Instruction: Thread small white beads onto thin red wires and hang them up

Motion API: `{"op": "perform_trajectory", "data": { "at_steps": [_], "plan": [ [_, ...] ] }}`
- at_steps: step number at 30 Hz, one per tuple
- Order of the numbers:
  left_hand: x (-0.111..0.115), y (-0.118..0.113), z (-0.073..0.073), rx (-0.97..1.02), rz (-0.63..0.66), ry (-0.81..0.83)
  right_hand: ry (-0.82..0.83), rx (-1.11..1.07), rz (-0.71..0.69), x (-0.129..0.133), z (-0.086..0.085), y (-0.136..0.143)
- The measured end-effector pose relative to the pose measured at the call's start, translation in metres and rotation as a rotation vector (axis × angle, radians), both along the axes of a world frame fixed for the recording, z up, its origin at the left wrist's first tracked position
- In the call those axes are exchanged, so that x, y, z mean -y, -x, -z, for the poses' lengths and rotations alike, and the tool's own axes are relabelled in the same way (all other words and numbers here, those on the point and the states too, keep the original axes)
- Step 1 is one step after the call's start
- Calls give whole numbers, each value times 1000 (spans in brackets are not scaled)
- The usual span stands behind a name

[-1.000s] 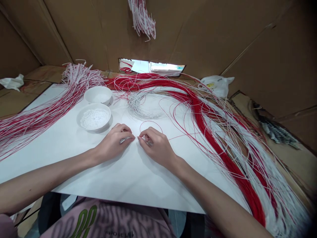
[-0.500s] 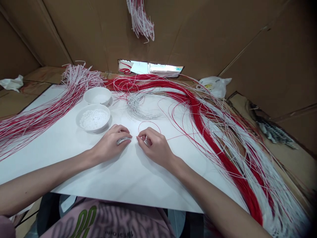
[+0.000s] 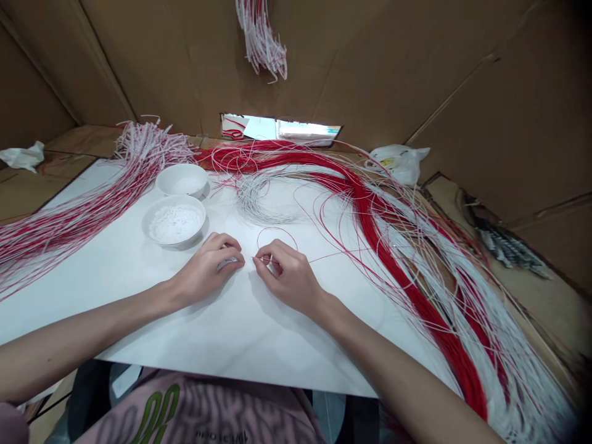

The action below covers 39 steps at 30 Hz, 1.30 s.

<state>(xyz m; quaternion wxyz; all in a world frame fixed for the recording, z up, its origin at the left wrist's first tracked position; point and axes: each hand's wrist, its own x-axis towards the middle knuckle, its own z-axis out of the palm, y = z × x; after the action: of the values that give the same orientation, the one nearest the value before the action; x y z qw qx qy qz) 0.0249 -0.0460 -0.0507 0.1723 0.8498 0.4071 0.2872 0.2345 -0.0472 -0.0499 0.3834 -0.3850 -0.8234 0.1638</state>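
My right hand (image 3: 290,271) is closed, thumb and forefinger pinching a thin red cord (image 3: 276,229). The cord's short tip pokes out toward the left, and the rest loops up behind the fingers. A small gap away, my left hand (image 3: 213,265) is closed with its fingertips together; what they hold, if anything, is too small to make out. Beyond the left hand stands a white bowl (image 3: 200,231) filled with small white pieces. Another white bowl (image 3: 203,185) sits right behind it, its pale contents unclear.
A thick bundle of red and white cords (image 3: 370,216) curves along the right side. White-tipped cords (image 3: 115,185) lie at the left. A pale coil (image 3: 250,200) rests behind my hands. Cardboard walls (image 3: 370,61) surround the white tabletop (image 3: 222,342); a plastic bag (image 3: 402,161) lies at the back.
Both hands stay almost in place, with the right fingertips slightly farther left. A small white bit seen at the left fingertips earlier is now hard to see.
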Motion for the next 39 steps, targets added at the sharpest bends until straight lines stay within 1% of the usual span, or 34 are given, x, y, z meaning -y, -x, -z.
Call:
{"op": "perform_trajectory", "data": {
  "at_steps": [3,5,9,12,14,21,33,39],
  "plan": [
    [3,-1,-5,84,5,46,-5,-25,-6,1,-2,1],
    [7,-3,-11,205,-15,149,11,-68,-26,4,-5,2],
    [14,-6,-18,490,-49,409,30,-203,-71,12,-14,6],
    [17,-7,-21,660,-47,529,17,-278,-102,18,-19,10],
    [18,-8,-22,718,-52,583,7,-300,-110,20,-20,11],
    [17,-5,-24,757,-17,703,1,-321,-129,23,-20,11],
    [17,-5,-22,734,-57,748,-37,-307,-125,23,-20,11],
    [18,-6,-23,766,-51,724,-62,-302,-135,23,-19,11]
  ]
}}
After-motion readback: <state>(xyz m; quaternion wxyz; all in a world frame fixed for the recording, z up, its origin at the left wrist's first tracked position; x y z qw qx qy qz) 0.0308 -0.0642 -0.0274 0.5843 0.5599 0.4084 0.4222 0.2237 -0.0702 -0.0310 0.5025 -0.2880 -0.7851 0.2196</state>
